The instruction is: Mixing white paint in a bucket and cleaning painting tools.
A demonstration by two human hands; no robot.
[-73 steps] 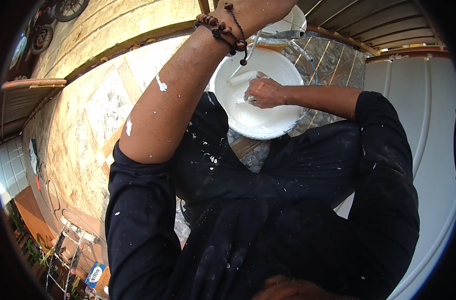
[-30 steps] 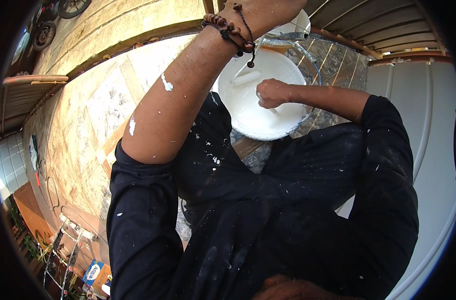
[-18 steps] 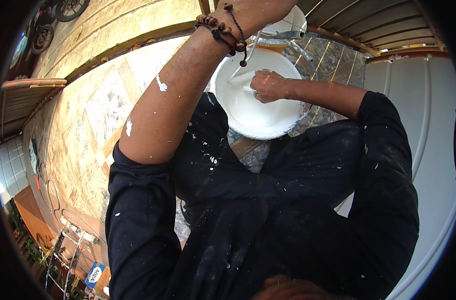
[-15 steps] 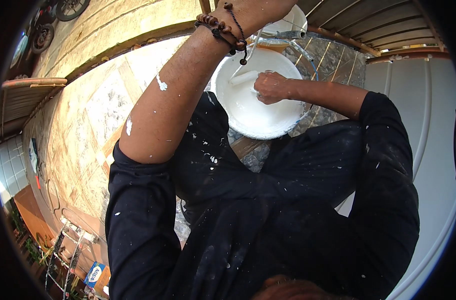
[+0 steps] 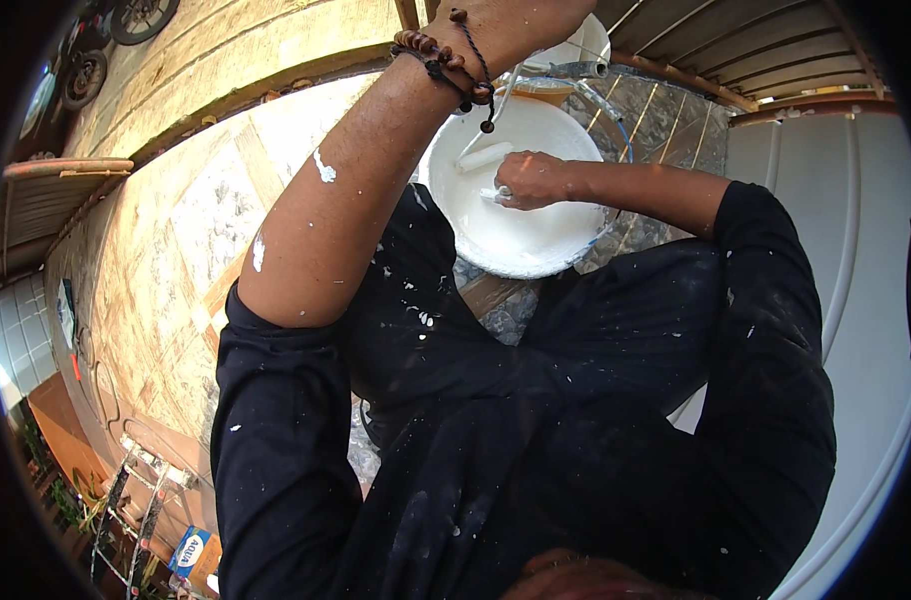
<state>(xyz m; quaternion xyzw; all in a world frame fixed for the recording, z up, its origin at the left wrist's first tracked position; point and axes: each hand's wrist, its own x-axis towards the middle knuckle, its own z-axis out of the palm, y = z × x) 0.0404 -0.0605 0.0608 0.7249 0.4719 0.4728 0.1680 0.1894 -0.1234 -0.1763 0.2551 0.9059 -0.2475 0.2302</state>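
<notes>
A wide white bucket (image 5: 521, 262) of white paint stands on the floor in front of my crossed legs. Inside it lies the white sleeve of a paint roller (image 5: 486, 157), whose thin rod slants up toward my left hand (image 5: 521, 22). That hand hangs over the far rim and is cut off by the upper edge, so its fingers are hidden. Beaded bracelets (image 5: 441, 60) circle the wrist. My right hand (image 5: 531, 180) is inside the bucket, closed, just right of the roller sleeve. A small white, paint-covered piece (image 5: 496, 195) sticks out of its fingers; its kind cannot be made out.
Behind the bucket is another pale container (image 5: 581, 45) with a dark pipe end (image 5: 581, 70) beside it. A grey panel (image 5: 786, 190) stands at the right. On the left are a paint-spattered metal frame (image 5: 141, 490) and a blue-and-brown carton (image 5: 194, 552).
My right hand has shifted slightly left inside the bucket, and the white piece in its fingers shows more. The left arm has hardly moved.
</notes>
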